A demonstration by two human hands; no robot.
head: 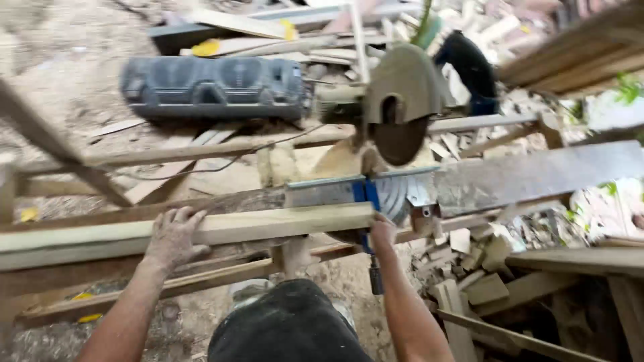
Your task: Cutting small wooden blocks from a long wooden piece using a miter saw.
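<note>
floor: sawdust-strewn dirt (pixel 60 40) | offcut heap (pixel 469 261) | light: daylight

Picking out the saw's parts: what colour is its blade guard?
Dull olive-grey, dusty; the blade guard shows in the head view.
</note>
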